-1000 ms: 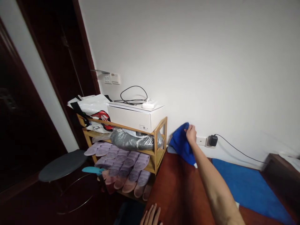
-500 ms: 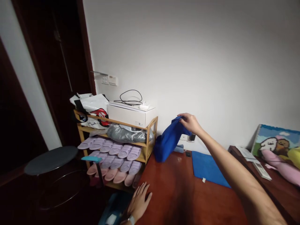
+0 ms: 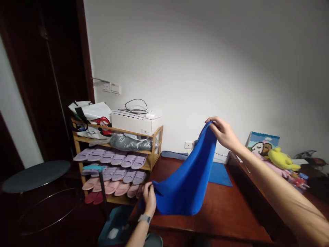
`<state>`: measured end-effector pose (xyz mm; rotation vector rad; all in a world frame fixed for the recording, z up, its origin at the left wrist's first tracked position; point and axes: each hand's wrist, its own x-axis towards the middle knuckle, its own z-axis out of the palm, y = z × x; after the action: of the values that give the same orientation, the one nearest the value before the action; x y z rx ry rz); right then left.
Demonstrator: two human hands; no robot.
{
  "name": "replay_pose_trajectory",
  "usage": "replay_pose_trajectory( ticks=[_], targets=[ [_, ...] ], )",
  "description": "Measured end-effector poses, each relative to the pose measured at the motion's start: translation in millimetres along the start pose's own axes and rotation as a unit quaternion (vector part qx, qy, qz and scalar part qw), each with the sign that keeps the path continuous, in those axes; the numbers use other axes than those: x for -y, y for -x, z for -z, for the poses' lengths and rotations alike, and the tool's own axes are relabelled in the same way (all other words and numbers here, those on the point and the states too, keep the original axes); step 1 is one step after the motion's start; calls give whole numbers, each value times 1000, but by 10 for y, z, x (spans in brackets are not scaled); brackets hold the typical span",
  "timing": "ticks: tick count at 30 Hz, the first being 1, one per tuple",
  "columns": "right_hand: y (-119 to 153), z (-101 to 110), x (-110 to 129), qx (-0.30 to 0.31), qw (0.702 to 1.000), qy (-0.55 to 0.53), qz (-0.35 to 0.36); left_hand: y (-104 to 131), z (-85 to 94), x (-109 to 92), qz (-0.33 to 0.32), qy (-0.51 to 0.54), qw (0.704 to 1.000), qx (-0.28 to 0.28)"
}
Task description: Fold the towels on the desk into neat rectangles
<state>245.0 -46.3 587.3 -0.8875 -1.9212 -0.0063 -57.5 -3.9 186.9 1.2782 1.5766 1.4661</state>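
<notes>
A bright blue cloth (image 3: 186,181) hangs between my two hands over the reddish-brown wooden table (image 3: 221,212). My right hand (image 3: 222,132), raised higher, pinches its upper corner. Lower down at the table's left edge, my left hand (image 3: 149,197) grips another corner, with a watch on the wrist. The cloth sags in the middle, and its lower edge lies close to the tabletop; I cannot tell if they touch. Behind it, a second blue cloth (image 3: 220,175) lies flat on the table, partly covered from sight. A rolled grey-blue cloth (image 3: 174,155) rests by the wall.
On the left stands a wooden rack (image 3: 155,145) with several slippers (image 3: 119,157), a white box (image 3: 135,121) and a bag (image 3: 96,115). A round stool (image 3: 38,175) and a teal bin (image 3: 113,223) are nearby. To the right are a yellow plush toy (image 3: 281,158) and a picture (image 3: 263,142).
My left hand has lifted off the tabletop and taken a corner of the blue cloth. My right hand has moved right, and the cloth is now spread out. The view has shifted right.
</notes>
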Motion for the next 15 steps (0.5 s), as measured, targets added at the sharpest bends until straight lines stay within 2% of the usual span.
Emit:
replay_pose_trajectory(
  ticks=[2,3,4,5,7,9,10,12,15],
  targets=[
    [102,122,43,12,1000,-17,5,17,154,-190,-40,16,997,-58],
    [144,168,68,25,999,-33,1,27,210,-315,-61,29,995,-67],
    [180,201,97,41,998,-50,-7,42,245,-461,-85,41,994,-49],
    [210,222,130,60,996,-66,-18,68,253,-626,-110,52,993,-1],
    [256,226,197,99,990,-91,-35,163,190,-974,-152,80,972,158],
    [296,196,254,139,984,-106,-35,318,46,-1282,-162,116,927,318],
    [318,177,273,157,981,-111,-32,410,-40,-1398,-154,131,908,368],
    [367,154,286,185,976,-112,-30,596,-196,-1534,-123,139,884,429],
    [452,201,259,194,976,-94,-45,795,-310,-1501,-83,101,872,472]
  ],
)
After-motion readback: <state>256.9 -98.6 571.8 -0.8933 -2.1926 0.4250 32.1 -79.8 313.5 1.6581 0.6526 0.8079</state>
